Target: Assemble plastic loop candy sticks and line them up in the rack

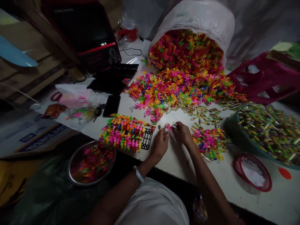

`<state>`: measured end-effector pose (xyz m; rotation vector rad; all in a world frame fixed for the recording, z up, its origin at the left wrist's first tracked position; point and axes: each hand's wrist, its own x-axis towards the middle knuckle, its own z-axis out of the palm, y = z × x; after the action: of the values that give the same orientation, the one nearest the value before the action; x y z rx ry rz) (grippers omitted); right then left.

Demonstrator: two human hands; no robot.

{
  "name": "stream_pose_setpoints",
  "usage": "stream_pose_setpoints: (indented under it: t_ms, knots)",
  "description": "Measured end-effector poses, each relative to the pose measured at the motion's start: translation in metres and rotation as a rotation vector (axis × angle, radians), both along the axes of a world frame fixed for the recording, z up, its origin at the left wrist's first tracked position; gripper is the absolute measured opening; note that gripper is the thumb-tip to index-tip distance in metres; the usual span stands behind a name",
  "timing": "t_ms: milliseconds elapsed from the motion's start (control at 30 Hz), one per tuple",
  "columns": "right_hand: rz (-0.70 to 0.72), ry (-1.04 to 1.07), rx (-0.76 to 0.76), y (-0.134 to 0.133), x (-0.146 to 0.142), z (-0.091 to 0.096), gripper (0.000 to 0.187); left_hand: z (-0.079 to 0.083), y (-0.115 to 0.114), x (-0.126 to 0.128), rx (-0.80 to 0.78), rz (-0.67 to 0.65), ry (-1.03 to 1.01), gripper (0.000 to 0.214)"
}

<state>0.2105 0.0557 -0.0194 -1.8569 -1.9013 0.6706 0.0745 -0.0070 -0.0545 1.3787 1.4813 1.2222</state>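
My left hand (159,144) and my right hand (182,133) meet on the white table (178,162), fingers pinched together around a small pink plastic piece (168,126). A small wrapped candy shows at my right fingertips (174,124). To the left lies a black rack (147,139) loaded with several bright plastic toys (123,131). A small heap of the same toys (209,142) sits right of my right hand.
A big plastic bag (199,18) spills a heap of coloured plastic pieces (182,78). Green basin of wrapped candies (269,131) at right, red basket (253,172) near it. Metal bowl (90,162) below the table edge at left. Phone (112,105), black oven (89,34) behind.
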Motion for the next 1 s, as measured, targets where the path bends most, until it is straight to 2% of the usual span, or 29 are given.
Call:
stream_pose_setpoints:
  t_ms: [133,233,300,367,433,533,633,833,933,1000]
  knots:
    - [-0.088,0.167,-0.052,-0.022,-0.004,0.000,0.021,0.006,-0.004,-0.003,-0.039,-0.036,0.017,0.038]
    - [-0.176,0.262,-0.042,-0.031,-0.005,0.006,0.025,0.016,-0.007,-0.012,0.074,-0.017,0.302,0.040]
    - [-0.200,0.290,-0.036,-0.034,-0.007,0.010,0.025,0.021,-0.008,-0.020,0.128,0.065,0.559,0.041]
    - [-0.179,0.282,-0.040,-0.036,-0.009,0.011,0.023,0.022,-0.009,-0.027,0.104,0.148,0.727,0.039]
    - [-0.152,0.275,-0.044,-0.038,-0.013,0.008,0.022,0.020,-0.009,-0.032,0.082,0.144,0.811,0.034]
    - [-0.132,0.321,-0.055,-0.039,-0.018,0.004,0.022,0.015,-0.010,-0.035,0.122,0.049,0.867,0.027]
    - [-0.194,0.372,-0.048,-0.041,-0.017,0.006,0.023,0.014,-0.007,-0.035,0.182,-0.006,0.894,0.025]
    - [-0.312,0.498,-0.041,-0.069,-0.003,0.018,0.025,0.017,-0.003,-0.039,0.165,-0.017,0.897,0.024]
    - [-0.333,0.611,-0.091,-0.085,-0.004,0.015,0.027,0.016,-0.009,-0.038,0.227,-0.033,0.789,0.025]
    - [-0.322,0.642,-0.107,-0.090,-0.010,0.012,0.025,0.013,-0.013,-0.038,0.218,0.021,0.783,0.028]
